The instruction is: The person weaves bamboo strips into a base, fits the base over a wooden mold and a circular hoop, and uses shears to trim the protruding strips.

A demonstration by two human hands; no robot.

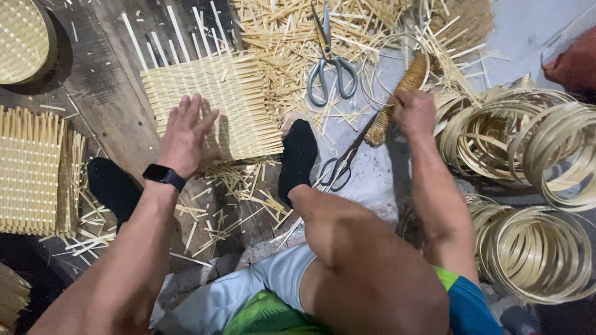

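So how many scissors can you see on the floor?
2. The silver scissors lie on the bamboo strips at the top. The dark scissors lie lower, between the black-socked foot and the right hand. More could hide under strips.

Pale yellow woven mat with a grid weave, black socks, silver-grey scissors, black wristwatch.

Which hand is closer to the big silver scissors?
Right. The right hand sits just right of the silver scissors, gripping a wrapped stick. The left hand is farther off to their left, over the woven mat.
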